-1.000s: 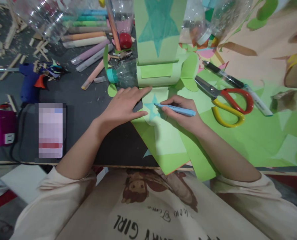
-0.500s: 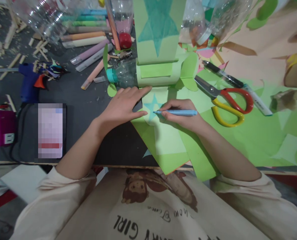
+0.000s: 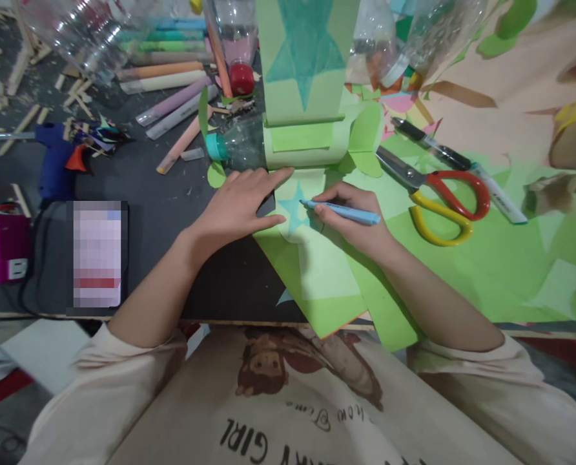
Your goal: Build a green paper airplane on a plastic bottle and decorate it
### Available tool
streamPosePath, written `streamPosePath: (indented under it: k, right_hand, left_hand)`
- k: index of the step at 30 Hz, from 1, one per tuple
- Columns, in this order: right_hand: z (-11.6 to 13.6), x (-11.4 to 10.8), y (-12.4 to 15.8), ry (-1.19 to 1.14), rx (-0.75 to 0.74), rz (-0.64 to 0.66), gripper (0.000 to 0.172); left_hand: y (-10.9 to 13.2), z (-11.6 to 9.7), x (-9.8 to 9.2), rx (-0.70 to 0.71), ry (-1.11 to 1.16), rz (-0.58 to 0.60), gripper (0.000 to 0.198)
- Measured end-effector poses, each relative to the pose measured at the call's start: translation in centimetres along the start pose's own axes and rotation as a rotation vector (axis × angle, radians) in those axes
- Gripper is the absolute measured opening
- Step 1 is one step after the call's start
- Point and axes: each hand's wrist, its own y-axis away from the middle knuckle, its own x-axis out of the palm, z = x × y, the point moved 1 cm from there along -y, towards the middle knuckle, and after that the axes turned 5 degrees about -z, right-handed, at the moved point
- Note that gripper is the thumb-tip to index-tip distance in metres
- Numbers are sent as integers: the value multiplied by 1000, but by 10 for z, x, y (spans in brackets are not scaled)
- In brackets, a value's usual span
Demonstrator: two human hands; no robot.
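My right hand pinches a light blue marker, its tip on a small blue star drawn on a pale green paper flap. The star's inside is partly coloured. My left hand lies spread with its fingers apart, index fingertip and thumb at the flap's left side. Just beyond stands a plastic bottle on its side with a teal cap, wrapped in pale green paper. A long paper strip with a large blue-green star extends from it, and leaf-green rounded fins sit at its right end.
Scissors with red and yellow handles and a black pen lie to the right on green paper. At left are a blue glue gun, a phone and a purple box. Several markers, bottles and wood scraps fill the back.
The marker's tip has moved up a little across the star, and my right hand has tilted the marker. My left hand stays in place.
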Motion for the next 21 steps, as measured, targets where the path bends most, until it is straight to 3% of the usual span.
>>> streamPosePath:
  k: [13, 21]
  right_hand:
    - [0, -5, -1, 29, 41, 177, 16]
    - [0, -3, -2, 13, 36, 99, 23]
  left_hand:
    - [1, 0, 0, 8, 16, -9, 78]
    - [1, -1, -2, 0, 10, 2, 76]
